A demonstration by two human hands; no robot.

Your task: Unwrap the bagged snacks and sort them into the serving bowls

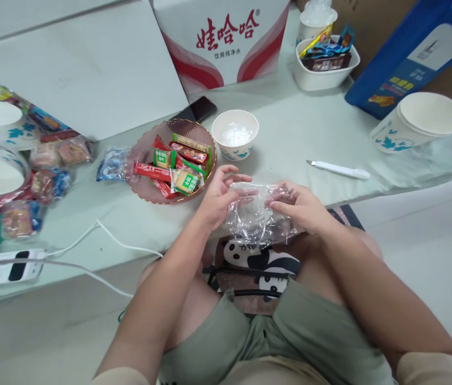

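A crumpled clear plastic bag [263,216] hangs between my two hands, over the table's front edge and my lap. My left hand [220,199] holds the bag's left side, with two fingers stretched out and others seen through the film. On the right, my right hand [300,206] grips the upper edge, its fingertips partly behind the plastic. Just beyond my hands stands a paper cup [236,131] with clear plastic inside. Left of it, a pink ribbed bowl [141,184] holds several wrapped snacks [185,181].
A white-handled craft knife [340,170] lies to the right, near stacked paper cups [394,128]. Behind are a phone [199,109], a white box [226,48], a white tub [324,79] of packets and a blue container [406,59]. Cables cross a power strip [9,270] on the left.
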